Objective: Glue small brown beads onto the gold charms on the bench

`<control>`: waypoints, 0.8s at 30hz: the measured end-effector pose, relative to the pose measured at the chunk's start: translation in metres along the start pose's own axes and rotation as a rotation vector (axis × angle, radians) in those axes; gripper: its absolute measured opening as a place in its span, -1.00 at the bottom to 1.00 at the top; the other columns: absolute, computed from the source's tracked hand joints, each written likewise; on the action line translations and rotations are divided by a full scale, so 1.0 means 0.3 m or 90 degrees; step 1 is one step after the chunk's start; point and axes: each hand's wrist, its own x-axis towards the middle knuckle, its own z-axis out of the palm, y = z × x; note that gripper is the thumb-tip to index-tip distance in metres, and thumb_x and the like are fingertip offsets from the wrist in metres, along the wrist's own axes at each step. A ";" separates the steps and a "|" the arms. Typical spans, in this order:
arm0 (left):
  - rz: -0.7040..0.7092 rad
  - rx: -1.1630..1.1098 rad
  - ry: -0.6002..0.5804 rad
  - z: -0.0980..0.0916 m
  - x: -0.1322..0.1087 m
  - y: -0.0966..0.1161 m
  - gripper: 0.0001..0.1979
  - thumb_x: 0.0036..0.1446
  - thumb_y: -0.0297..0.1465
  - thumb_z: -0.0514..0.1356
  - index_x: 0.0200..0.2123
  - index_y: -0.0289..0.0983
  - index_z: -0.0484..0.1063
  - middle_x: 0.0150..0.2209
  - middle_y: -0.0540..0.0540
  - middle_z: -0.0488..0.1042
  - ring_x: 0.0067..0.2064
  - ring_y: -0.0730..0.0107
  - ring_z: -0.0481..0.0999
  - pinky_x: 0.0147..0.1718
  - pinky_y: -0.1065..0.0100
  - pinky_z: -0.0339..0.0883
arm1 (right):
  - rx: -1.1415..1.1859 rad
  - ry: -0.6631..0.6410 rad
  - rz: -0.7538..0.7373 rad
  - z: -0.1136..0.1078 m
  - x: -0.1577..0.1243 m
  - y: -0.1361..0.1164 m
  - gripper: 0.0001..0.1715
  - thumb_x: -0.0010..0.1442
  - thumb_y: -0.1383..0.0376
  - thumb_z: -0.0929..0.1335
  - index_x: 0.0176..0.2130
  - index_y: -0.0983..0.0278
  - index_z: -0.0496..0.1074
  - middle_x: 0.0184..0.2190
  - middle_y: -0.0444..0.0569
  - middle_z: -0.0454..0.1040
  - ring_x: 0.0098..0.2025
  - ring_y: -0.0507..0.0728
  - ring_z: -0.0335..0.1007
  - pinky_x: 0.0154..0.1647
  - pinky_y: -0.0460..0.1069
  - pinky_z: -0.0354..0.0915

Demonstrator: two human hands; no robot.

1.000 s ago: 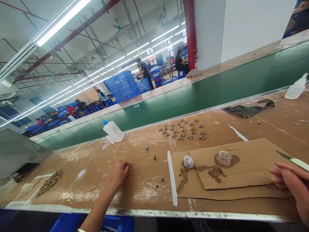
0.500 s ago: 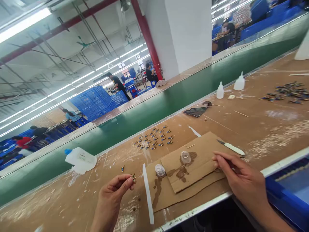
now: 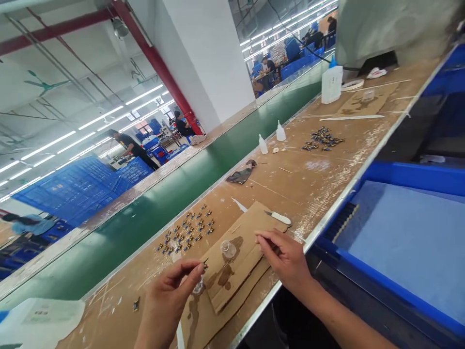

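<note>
My left hand (image 3: 165,303) is raised over the workbench and pinches a tiny dark metal piece (image 3: 205,263) between thumb and forefinger. My right hand (image 3: 285,259) rests on the brown cardboard sheet (image 3: 244,231), fingers curled together around what may be a thin stick; I cannot make it out. Two small clear cups, one (image 3: 228,248) on the cardboard and one (image 3: 198,287) partly behind my left fingers, sit by dark glue stains. A white-handled knife (image 3: 279,216) lies just beyond my right hand. Rows of small blue-and-gold pieces (image 3: 186,231) lie past the cardboard.
A green conveyor belt (image 3: 152,208) runs along the far side of the bench. Small white bottles (image 3: 271,137), a dark rag (image 3: 241,173), another pile of pieces (image 3: 321,139) and a large white bottle (image 3: 331,83) lie farther right. A blue bin (image 3: 403,237) stands at right. Other workers sit in the background.
The view has swung right. My left hand lifted the small piece off the bench and brought it toward the cardboard. My right hand moved in onto the cardboard.
</note>
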 end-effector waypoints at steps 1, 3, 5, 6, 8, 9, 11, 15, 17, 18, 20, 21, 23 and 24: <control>0.015 0.017 -0.012 0.020 0.014 0.021 -0.67 -0.22 -0.06 0.29 -0.46 -0.19 0.55 -0.50 -0.01 0.51 -0.39 0.30 0.48 -0.33 0.35 0.36 | 0.001 0.002 -0.003 0.000 0.003 -0.002 -0.79 0.22 0.34 0.24 -0.25 0.29 0.47 -0.48 -0.09 0.46 -0.50 -0.06 0.36 -0.50 -0.17 0.31; 0.040 0.066 -0.026 0.054 0.043 0.056 -0.68 -0.19 -0.06 0.26 -0.47 -0.19 0.54 -0.51 0.00 0.51 -0.39 0.31 0.47 -0.32 0.34 0.34 | 0.005 0.006 -0.008 -0.001 0.008 -0.006 -0.79 0.22 0.36 0.24 -0.26 0.29 0.47 -0.49 -0.10 0.45 -0.48 -0.06 0.36 -0.48 -0.17 0.30; 0.061 0.138 -0.030 0.080 0.071 0.079 -0.70 -0.15 -0.07 0.22 -0.48 -0.17 0.54 -0.48 0.01 0.53 -0.37 0.30 0.48 -0.30 0.33 0.32 | 0.008 0.009 -0.012 -0.002 0.012 -0.008 -0.79 0.22 0.37 0.24 -0.27 0.30 0.46 -0.51 -0.11 0.43 -0.50 -0.07 0.32 -0.49 -0.16 0.27; 0.073 0.176 -0.031 0.090 0.083 0.087 -0.71 -0.14 -0.08 0.20 -0.49 -0.16 0.53 -0.46 0.02 0.54 -0.35 0.29 0.49 -0.28 0.32 0.31 | 0.011 0.011 -0.014 -0.003 0.014 -0.008 -0.79 0.22 0.38 0.24 -0.27 0.31 0.46 -0.52 -0.11 0.42 -0.51 -0.07 0.31 -0.51 -0.16 0.26; 0.094 0.239 -0.037 0.107 0.105 0.096 -0.73 -0.10 -0.11 0.17 -0.51 -0.15 0.52 -0.43 0.04 0.56 -0.33 0.27 0.50 -0.28 0.32 0.29 | 0.016 0.015 -0.018 -0.003 0.015 -0.006 -0.79 0.22 0.38 0.24 -0.26 0.32 0.46 -0.54 -0.12 0.40 -0.52 -0.08 0.28 -0.52 -0.16 0.23; 0.105 0.264 -0.041 0.113 0.115 0.099 -0.74 -0.08 -0.12 0.15 -0.51 -0.15 0.52 -0.42 0.04 0.57 -0.33 0.27 0.50 -0.29 0.32 0.28 | 0.018 0.016 -0.020 -0.003 0.014 -0.004 -0.79 0.22 0.39 0.24 -0.26 0.32 0.46 -0.54 -0.12 0.40 -0.53 -0.08 0.28 -0.52 -0.16 0.22; 0.128 0.311 -0.053 0.124 0.129 0.099 -0.74 -0.05 -0.13 0.12 -0.50 -0.14 0.51 -0.43 0.05 0.57 -0.35 0.28 0.50 -0.32 0.33 0.26 | 0.021 0.020 -0.024 -0.003 0.014 -0.001 -0.80 0.21 0.40 0.24 -0.25 0.32 0.45 -0.54 -0.12 0.40 -0.52 -0.08 0.27 -0.51 -0.16 0.22; 0.169 0.373 -0.076 0.136 0.146 0.088 -0.73 0.00 -0.15 0.09 -0.48 -0.13 0.51 -0.43 0.05 0.57 -0.38 0.31 0.49 -0.35 0.34 0.23 | 0.024 0.028 -0.031 -0.002 0.016 0.002 -0.80 0.21 0.41 0.23 -0.26 0.31 0.44 -0.54 -0.12 0.40 -0.51 -0.07 0.29 -0.48 -0.15 0.24; 0.175 0.378 -0.081 0.138 0.151 0.081 -0.75 0.01 -0.17 0.09 -0.47 -0.14 0.51 -0.43 0.05 0.56 -0.38 0.33 0.48 -0.34 0.35 0.24 | 0.025 0.032 -0.033 -0.003 0.017 0.002 -0.80 0.21 0.41 0.23 -0.26 0.31 0.44 -0.53 -0.12 0.41 -0.51 -0.07 0.29 -0.48 -0.15 0.24; 0.179 0.377 -0.082 0.139 0.154 0.078 -0.76 0.02 -0.18 0.10 -0.47 -0.14 0.51 -0.43 0.05 0.56 -0.38 0.34 0.48 -0.34 0.36 0.24 | 0.025 0.033 -0.032 -0.004 0.018 0.002 -0.80 0.21 0.41 0.23 -0.26 0.31 0.44 -0.53 -0.12 0.41 -0.51 -0.07 0.29 -0.48 -0.15 0.24; 0.189 0.378 -0.082 0.141 0.158 0.073 -0.77 0.02 -0.19 0.10 -0.47 -0.14 0.51 -0.44 0.05 0.55 -0.38 0.34 0.49 -0.33 0.36 0.24 | 0.026 0.035 -0.030 -0.005 0.018 0.001 -0.80 0.22 0.40 0.23 -0.26 0.31 0.44 -0.54 -0.12 0.41 -0.51 -0.07 0.29 -0.48 -0.14 0.24; 0.194 0.382 -0.084 0.142 0.160 0.072 -0.77 0.03 -0.19 0.10 -0.47 -0.14 0.51 -0.44 0.05 0.55 -0.38 0.34 0.49 -0.33 0.36 0.24 | 0.026 0.035 -0.029 -0.005 0.018 0.001 -0.80 0.22 0.40 0.23 -0.26 0.30 0.44 -0.54 -0.12 0.41 -0.51 -0.07 0.29 -0.48 -0.14 0.24; 0.200 0.397 -0.087 0.145 0.161 0.074 -0.76 0.04 -0.20 0.10 -0.47 -0.14 0.50 -0.45 0.05 0.55 -0.39 0.35 0.49 -0.33 0.36 0.24 | 0.029 0.034 -0.026 -0.005 0.016 0.001 -0.79 0.22 0.39 0.23 -0.26 0.29 0.44 -0.54 -0.13 0.41 -0.51 -0.07 0.29 -0.47 -0.14 0.25; 0.199 0.405 -0.089 0.146 0.161 0.075 -0.76 0.04 -0.20 0.09 -0.47 -0.15 0.50 -0.45 0.05 0.54 -0.39 0.35 0.48 -0.34 0.35 0.23 | 0.032 0.033 -0.025 -0.004 0.015 0.001 -0.79 0.23 0.39 0.22 -0.25 0.29 0.44 -0.53 -0.13 0.41 -0.50 -0.07 0.30 -0.46 -0.15 0.25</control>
